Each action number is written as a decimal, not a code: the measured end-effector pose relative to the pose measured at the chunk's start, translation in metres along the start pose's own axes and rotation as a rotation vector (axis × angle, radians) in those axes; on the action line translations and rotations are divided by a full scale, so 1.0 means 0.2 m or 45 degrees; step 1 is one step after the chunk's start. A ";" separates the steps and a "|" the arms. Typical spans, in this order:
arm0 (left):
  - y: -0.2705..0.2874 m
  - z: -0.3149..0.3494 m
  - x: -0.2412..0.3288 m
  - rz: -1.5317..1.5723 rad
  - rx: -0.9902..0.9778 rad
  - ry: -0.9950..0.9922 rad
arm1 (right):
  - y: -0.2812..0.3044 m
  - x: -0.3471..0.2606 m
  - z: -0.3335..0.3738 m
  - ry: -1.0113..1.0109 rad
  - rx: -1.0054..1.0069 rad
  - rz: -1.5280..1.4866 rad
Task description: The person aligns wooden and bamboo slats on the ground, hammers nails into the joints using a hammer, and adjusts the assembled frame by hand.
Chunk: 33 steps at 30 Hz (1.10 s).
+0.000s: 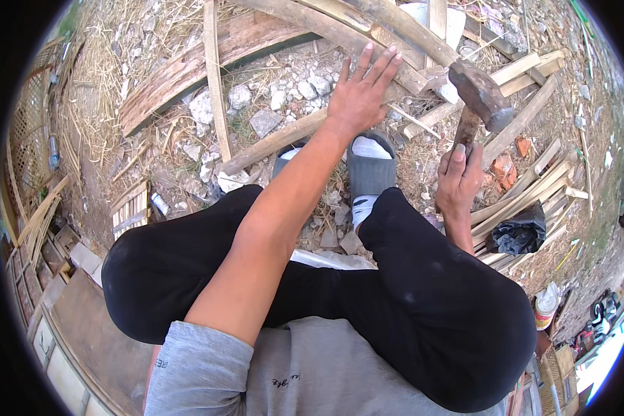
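My right hand (pixel 459 182) is wrapped around the short handle of a hammer (pixel 482 96). The rusty, worn hammer head is raised beside a long wooden pole (pixel 409 28). Out in front, my left hand (pixel 360 97) lies flat with its fingers spread, over the end of a wooden strip (pixel 277 143). Its fingertips reach toward other weathered timber pieces (pixel 312 26); whether they press on them I cannot tell. What lies beneath the palm is hidden.
Below my hands are my feet in grey sandals (pixel 372 170). Broken stones (pixel 265 122) and a wide plank (pixel 194 62) lie to the left. On the right are stacked thin wood strips (pixel 527 182), a black plastic bag (pixel 520 229) and red brick pieces (pixel 504 171).
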<state>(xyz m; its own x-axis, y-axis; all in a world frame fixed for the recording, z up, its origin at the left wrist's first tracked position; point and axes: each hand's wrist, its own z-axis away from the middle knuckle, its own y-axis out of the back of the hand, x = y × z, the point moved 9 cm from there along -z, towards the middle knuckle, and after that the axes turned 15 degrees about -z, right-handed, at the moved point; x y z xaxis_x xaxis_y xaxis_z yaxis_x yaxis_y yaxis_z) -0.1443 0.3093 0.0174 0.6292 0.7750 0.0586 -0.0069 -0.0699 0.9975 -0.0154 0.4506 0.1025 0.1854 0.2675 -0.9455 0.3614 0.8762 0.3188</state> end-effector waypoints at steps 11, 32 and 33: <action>0.01 0.01 0.01 -0.049 0.077 -0.008 | -0.02 0.02 -0.05 -0.132 -0.059 0.032; -0.02 -0.01 0.00 0.088 -0.044 -0.119 | -0.05 0.25 0.04 -0.189 -0.037 0.120; -0.02 -0.02 0.02 0.113 -0.024 -0.124 | -0.05 0.28 0.04 -0.203 -0.069 0.188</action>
<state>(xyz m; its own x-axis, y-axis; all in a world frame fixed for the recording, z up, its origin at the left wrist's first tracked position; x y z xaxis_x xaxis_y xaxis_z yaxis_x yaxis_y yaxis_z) -0.1454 0.3153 0.0144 0.6982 0.7014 0.1432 -0.0798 -0.1226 0.9892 -0.0021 0.4532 0.0468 0.3762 0.3314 -0.8653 0.2708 0.8537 0.4447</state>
